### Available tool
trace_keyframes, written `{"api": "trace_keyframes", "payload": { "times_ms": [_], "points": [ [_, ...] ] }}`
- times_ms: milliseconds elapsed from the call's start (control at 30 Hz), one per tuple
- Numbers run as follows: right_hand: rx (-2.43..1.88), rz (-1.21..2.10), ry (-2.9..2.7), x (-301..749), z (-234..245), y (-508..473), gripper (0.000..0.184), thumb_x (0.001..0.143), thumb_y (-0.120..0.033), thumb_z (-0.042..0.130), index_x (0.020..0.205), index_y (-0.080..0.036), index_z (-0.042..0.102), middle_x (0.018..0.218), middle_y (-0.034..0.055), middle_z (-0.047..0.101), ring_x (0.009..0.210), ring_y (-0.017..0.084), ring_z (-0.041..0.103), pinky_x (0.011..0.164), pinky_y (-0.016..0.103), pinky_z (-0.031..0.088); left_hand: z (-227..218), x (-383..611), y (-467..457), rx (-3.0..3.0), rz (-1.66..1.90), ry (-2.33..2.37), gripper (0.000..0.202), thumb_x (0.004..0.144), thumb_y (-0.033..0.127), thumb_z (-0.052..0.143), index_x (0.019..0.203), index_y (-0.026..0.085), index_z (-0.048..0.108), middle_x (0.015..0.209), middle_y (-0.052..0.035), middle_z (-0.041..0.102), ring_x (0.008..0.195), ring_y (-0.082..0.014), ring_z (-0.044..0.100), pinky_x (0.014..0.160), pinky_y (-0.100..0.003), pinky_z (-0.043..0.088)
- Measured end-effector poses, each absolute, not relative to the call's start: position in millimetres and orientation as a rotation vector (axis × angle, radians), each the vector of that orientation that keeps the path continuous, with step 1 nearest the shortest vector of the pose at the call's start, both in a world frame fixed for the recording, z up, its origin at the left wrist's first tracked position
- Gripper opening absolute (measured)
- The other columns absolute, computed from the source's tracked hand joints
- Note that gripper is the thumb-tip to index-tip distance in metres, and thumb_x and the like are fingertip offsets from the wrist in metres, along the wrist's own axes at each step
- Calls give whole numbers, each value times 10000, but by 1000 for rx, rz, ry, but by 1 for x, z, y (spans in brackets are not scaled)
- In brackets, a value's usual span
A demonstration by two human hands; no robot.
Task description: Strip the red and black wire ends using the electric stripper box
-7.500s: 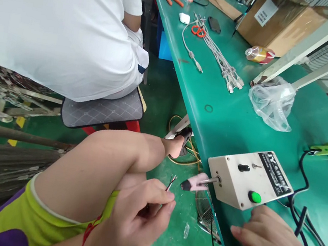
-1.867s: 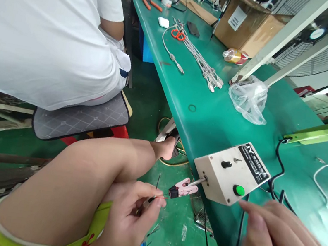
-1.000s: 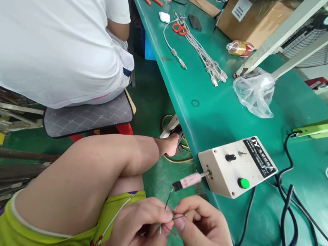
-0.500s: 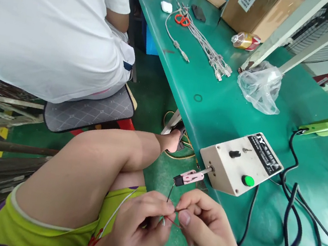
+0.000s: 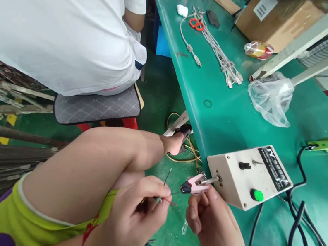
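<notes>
Progress is judged partial: one dark wire (image 5: 175, 193) reaches from the left hand (image 5: 142, 207) to the black tip of the pink clip (image 5: 196, 185), gripped or not cannot be told, while the black wire (image 5: 168, 177) and red wire (image 5: 173, 202) stick out clear of it, apparently left to do. Left thumb and forefinger pinch the wires together; the right hand (image 5: 214, 215) pinches the clip's handle, at the shaft of the white box (image 5: 246, 176). Count: one clip, one box, at least three wires, one pair of scissors (image 5: 197, 24), one cable (image 5: 189, 48) slightly apart, and a cable bundle (image 5: 233, 76) too overlapped to number.
</notes>
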State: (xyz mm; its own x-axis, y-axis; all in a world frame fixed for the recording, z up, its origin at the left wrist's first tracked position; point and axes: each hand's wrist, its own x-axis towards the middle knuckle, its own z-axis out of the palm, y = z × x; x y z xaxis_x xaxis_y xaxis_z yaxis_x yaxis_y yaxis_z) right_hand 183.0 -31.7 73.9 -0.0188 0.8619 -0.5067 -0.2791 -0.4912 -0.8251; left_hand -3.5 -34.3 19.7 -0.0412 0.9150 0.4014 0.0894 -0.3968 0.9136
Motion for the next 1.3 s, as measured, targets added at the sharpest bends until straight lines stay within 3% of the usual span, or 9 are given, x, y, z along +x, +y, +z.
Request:
{"api": "trace_keyframes", "payload": {
  "times_ms": [67,133,200,367,567,867,1133,1300],
  "points": [
    [-1310,1711,-502,181,73,-28,421,994,-639,867,1007,-219,845,710,-17,611,586,132,410,597,275,391,19,-5,-32,1515,1504,1089,297,1014,19,700,1169,272,675,975,13,799,626,-94,719,660,-191,655],
    [-1246,1773,-365,179,70,-27,505,966,-637,906,1280,-249,833,743,-29,632,564,109,368,590,258,383,18,-3,-32,1499,1495,1097,293,1014,20,701,1156,275,676,973,17,796,595,-84,684,653,-189,650],
    [-1189,1796,-301,177,66,-28,525,993,-605,900,1378,-263,798,725,-43,622,551,99,333,588,249,383,17,0,-30,1485,1500,1107,285,1009,20,701,1135,274,678,960,19,792,567,-76,652,620,-177,630],
    [-1101,1776,-273,173,63,-27,389,1021,-530,904,1274,-244,828,592,-79,549,518,98,248,556,230,358,16,7,-25,1423,1547,1078,272,1007,15,677,1110,266,666,904,26,759,533,-72,609,564,-164,597],
    [-1053,1814,-184,174,69,-30,453,1032,-479,887,1385,-200,832,658,-31,617,543,114,342,613,265,442,16,8,-24,1405,1538,1081,246,1031,39,658,1113,271,651,907,18,738,581,-92,638,576,-175,612],
    [-1057,1720,-249,172,45,-40,357,1090,-500,817,1329,-239,857,541,-86,456,501,104,233,540,237,358,15,9,-25,1446,1548,1094,272,1011,19,671,1111,271,647,918,38,754,528,-65,560,553,-153,572],
    [-1078,1721,-276,174,46,-40,352,1101,-517,796,1318,-244,842,539,-96,431,502,109,210,528,235,334,12,10,-23,1460,1504,1128,262,994,26,687,1078,273,669,901,51,770,529,-63,568,522,-145,523],
    [-1105,1745,-358,172,51,-36,456,1073,-568,816,1401,-251,804,569,-96,486,480,95,201,519,248,328,13,9,-23,1470,1479,1115,253,993,34,685,1066,276,670,870,61,768,521,-63,565,513,-141,510]
  ]
}}
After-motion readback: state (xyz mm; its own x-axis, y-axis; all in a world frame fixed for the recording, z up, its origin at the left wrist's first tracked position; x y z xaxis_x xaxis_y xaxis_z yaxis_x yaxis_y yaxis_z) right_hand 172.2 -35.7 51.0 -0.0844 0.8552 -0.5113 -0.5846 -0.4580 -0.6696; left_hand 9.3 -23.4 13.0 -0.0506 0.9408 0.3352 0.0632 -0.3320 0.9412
